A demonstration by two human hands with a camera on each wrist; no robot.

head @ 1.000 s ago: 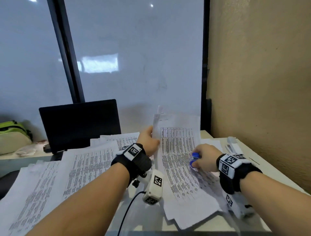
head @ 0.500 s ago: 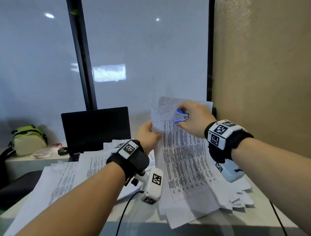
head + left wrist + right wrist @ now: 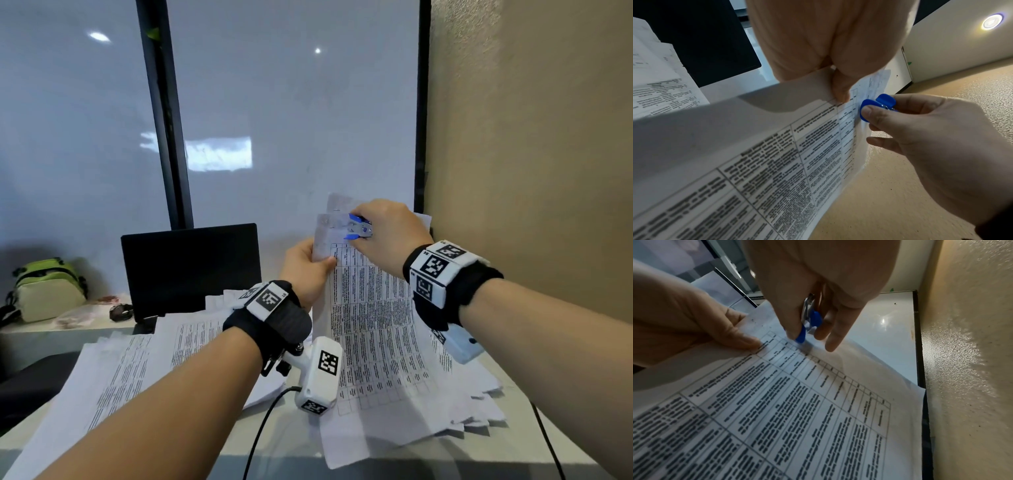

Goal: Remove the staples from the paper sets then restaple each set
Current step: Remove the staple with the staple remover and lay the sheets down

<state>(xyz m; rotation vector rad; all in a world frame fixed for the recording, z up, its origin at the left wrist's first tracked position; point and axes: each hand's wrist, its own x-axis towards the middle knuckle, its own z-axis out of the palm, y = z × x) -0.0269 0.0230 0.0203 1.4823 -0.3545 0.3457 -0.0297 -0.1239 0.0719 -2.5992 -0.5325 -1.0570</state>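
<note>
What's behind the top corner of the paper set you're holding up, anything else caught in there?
Behind the paper set another sheet's corner sticks up above it. The left hand pinches its left edge; the right hand brings the blue staple remover to its front. The staple itself cannot be seen.

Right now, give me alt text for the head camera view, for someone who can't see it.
A right hand holds a blue staple remover at the top corner of a raised paper set, which the left hand grips by its left edge. Below, more printed sheets cover the desk, with a dark laptop behind.
</note>
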